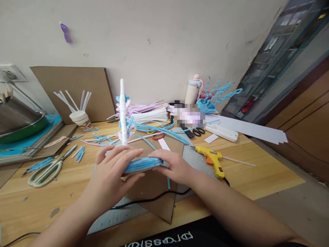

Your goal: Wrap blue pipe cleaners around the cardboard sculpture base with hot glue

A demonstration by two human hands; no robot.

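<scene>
Above the table, my left hand (110, 169) is wrapped around a flat base covered in blue pipe cleaners (144, 164), its thumb below and its fingers over the top. A white wrapped stick (122, 116) stands upright at the base's far side, with blue and lilac fuzzy shapes beside it; its foot is hidden by my fingers. My right hand (174, 166) grips the base's right end, thumb and fingers closed at the edge. By those fingers a blue pipe cleaner (168, 182) hangs down, and whether it joins the base I cannot tell.
A yellow glue gun (212, 159) lies right of my hands, its black cord (154, 199) running below them. Scissors (48, 171) rest at left. Behind are pipe cleaner bundles (149, 115), a paper cup (81, 118), a bottle (192, 91) and a white case (222, 132). Cardboard (154, 195) lies underneath.
</scene>
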